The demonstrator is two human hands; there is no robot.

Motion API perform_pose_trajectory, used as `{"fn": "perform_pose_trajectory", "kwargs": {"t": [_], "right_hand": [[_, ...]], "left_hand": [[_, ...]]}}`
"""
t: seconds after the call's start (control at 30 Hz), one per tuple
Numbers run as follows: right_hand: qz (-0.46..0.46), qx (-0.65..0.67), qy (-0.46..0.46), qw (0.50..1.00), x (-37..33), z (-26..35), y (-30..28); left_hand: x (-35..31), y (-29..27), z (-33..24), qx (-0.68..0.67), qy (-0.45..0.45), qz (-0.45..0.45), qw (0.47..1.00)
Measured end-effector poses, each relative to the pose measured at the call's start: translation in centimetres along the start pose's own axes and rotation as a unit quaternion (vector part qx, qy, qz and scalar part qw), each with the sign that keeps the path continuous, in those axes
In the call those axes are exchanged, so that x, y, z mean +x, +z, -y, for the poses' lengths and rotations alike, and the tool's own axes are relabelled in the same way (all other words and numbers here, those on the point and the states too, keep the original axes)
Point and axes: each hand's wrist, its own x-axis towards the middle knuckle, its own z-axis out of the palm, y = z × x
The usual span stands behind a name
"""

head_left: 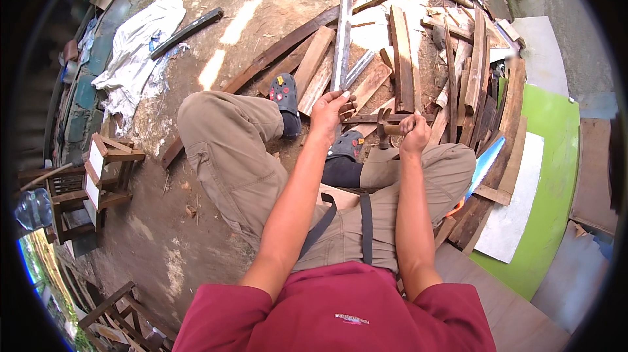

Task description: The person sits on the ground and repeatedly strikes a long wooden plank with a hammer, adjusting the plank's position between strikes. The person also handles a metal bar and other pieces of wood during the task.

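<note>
My right hand (416, 132) is closed around the handle of a claw hammer (383, 131), with the hammer's head pointing left toward my other hand. My left hand (331, 114) is raised between my knees, its fingers curled together. A small pale tip shows at those fingers, but I cannot make out what it is. Behind the two hands, a dark narrow wooden strip (418, 118) lies crosswise. A grey metal-like bar (341, 45) runs away from just beyond my left hand, among wooden planks (314, 61).
Loose timber (479, 64) is heaped at the right, beside a handsaw (485, 166) with a blue blade. A green panel (543, 143) and a white sheet (513, 201) lie farther right. At the left are a wooden stool (104, 172), a water bottle (33, 208) and white cloth (140, 51).
</note>
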Motion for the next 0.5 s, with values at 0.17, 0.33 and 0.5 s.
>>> {"fn": "perform_pose_trajectory", "kwargs": {"t": [0.17, 0.33, 0.5], "right_hand": [[-0.110, -0.069, 0.037, 0.991, 1.0, -1.8, -1.4], [-0.175, -0.075, 0.050, 0.980, 2.1, -3.6, -4.5], [-0.134, -0.054, 0.043, 0.989, 2.3, -4.2, -2.4]], "left_hand": [[2.3, -4.0, 6.1, 0.045, -0.094, -0.110, 0.988], [3.2, -4.5, 10.3, 0.085, -0.158, -0.221, 0.959], [7.1, -8.6, 7.1, 0.083, -0.017, -0.292, 0.953]]}}
